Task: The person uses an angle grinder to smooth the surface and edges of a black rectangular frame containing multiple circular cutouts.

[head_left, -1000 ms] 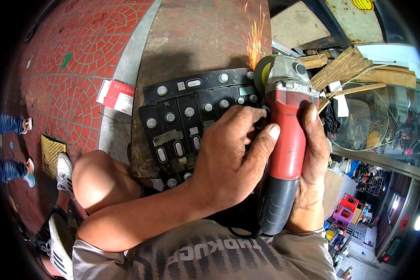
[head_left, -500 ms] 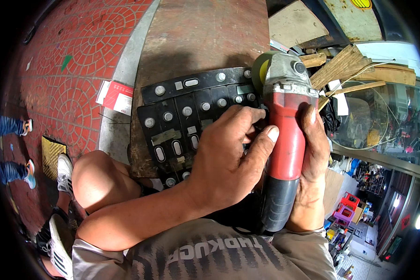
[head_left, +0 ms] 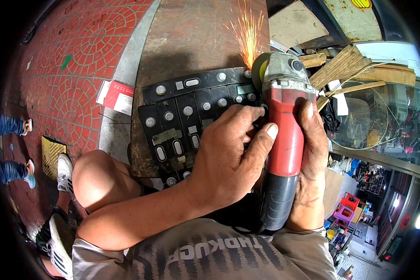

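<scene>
My right hand (head_left: 314, 149) is wrapped around the red and black body of an angle grinder (head_left: 284, 135), its thumb along the side. The grinder's yellowish disc (head_left: 262, 70) meets a round metal stud (head_left: 248, 73) at the far right corner of a row of black blocks (head_left: 177, 108). Orange sparks (head_left: 250, 37) fly away from that contact. My left hand (head_left: 231, 158) is closed at the right side of the blocks, its thumb tip beside the grinder body. Its curled fingers hide what they grip. Pale round studs and oval slots show on the blocks.
A worn brown board (head_left: 191, 42) lies under the blocks. Broken wood pieces (head_left: 343, 67) and a glass panel (head_left: 373, 121) stand to the right. Left of the board is a red and white packet (head_left: 118, 98). Another person's feet (head_left: 29, 173) are at the far left.
Sparks now spray from the stud at the disc; there were none before. The grinder has shifted slightly left and toward the far side. My left hand stays in place.
</scene>
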